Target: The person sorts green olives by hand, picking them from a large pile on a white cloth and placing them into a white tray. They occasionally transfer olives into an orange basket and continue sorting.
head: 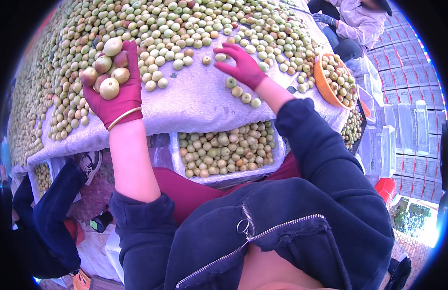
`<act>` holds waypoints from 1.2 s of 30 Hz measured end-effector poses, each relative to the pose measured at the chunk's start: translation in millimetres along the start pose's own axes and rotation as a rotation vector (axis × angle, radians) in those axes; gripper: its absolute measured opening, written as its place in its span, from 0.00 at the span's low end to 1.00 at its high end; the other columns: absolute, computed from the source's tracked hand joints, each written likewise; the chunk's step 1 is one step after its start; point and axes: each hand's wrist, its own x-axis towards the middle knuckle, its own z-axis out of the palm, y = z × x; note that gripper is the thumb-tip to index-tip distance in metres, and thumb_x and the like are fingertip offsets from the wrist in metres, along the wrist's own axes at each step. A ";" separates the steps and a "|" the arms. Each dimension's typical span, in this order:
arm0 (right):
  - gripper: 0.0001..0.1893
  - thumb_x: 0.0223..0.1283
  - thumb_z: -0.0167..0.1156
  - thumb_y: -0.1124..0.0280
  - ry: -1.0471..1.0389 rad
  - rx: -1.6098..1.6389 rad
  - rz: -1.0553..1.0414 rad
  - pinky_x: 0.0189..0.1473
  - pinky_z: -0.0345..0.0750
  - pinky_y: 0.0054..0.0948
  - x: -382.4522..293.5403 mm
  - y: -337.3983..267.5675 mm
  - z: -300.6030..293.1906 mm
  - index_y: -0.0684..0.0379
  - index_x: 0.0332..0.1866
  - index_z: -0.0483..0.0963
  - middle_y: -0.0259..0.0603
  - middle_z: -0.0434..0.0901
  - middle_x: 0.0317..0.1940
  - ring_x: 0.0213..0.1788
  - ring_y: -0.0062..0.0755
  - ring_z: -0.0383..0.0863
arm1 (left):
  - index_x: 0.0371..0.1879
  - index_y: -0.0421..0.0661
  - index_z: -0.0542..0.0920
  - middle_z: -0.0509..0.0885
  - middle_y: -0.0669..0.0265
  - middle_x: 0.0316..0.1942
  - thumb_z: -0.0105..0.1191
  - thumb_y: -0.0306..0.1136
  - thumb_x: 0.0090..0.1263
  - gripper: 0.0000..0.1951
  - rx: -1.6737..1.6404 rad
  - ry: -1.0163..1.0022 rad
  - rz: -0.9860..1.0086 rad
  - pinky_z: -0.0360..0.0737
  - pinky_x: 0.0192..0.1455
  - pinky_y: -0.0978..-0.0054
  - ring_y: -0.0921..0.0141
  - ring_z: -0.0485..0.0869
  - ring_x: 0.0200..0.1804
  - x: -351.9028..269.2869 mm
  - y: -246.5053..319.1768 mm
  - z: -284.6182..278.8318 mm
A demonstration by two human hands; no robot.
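My left hand [117, 98], in a dark red glove with a bangle at the wrist, is cupped palm up around several jujubes [109, 88], pale green with some brown. To its right, my right hand [242, 67], gloved the same way, reaches over the cloth-covered table [195, 105]. Thumb and fingers are spread around a single jujube [220, 57] lying there; no firm hold on it shows. Another loose jujube [206, 60] lies just left of those fingertips. A short row of jujubes [246, 97] sits below my right wrist.
A wide heap of jujubes [166, 21] covers the table's far part. Below its near edge, a lined white box [176, 159] of jujubes stands before my lap. An orange basket [323, 87] of jujubes is at the right, near a seated person [361, 25]. Another person's leg [59, 203] is at left.
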 end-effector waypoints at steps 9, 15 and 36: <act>0.18 0.50 0.67 0.51 -0.142 -0.255 0.145 0.56 0.76 0.38 13.5 0.2 53.8 0.45 0.45 0.83 0.41 0.78 0.50 0.53 0.43 0.79 | 0.40 0.37 0.76 0.78 0.49 0.56 0.52 0.28 0.57 0.13 0.007 0.005 0.025 0.64 0.70 0.35 0.51 0.74 0.63 3.4 7.4 -4.8; 0.15 0.49 0.67 0.60 -0.143 -0.136 -0.023 0.56 0.72 0.43 -78.0 -26.4 32.5 0.47 0.44 0.81 0.45 0.77 0.52 0.56 0.46 0.76 | 0.41 0.35 0.77 0.79 0.49 0.53 0.52 0.26 0.56 0.14 0.002 -0.004 0.015 0.64 0.70 0.35 0.50 0.75 0.61 4.2 6.2 -7.3; 0.12 0.47 0.71 0.62 0.175 -0.342 -0.040 0.57 0.75 0.38 -92.8 35.3 -11.3 0.46 0.40 0.84 0.44 0.79 0.49 0.54 0.43 0.76 | 0.23 0.43 0.79 0.81 0.52 0.38 0.49 0.28 0.55 0.05 0.052 -0.037 -0.007 0.58 0.71 0.30 0.46 0.75 0.58 1.8 22.1 -2.5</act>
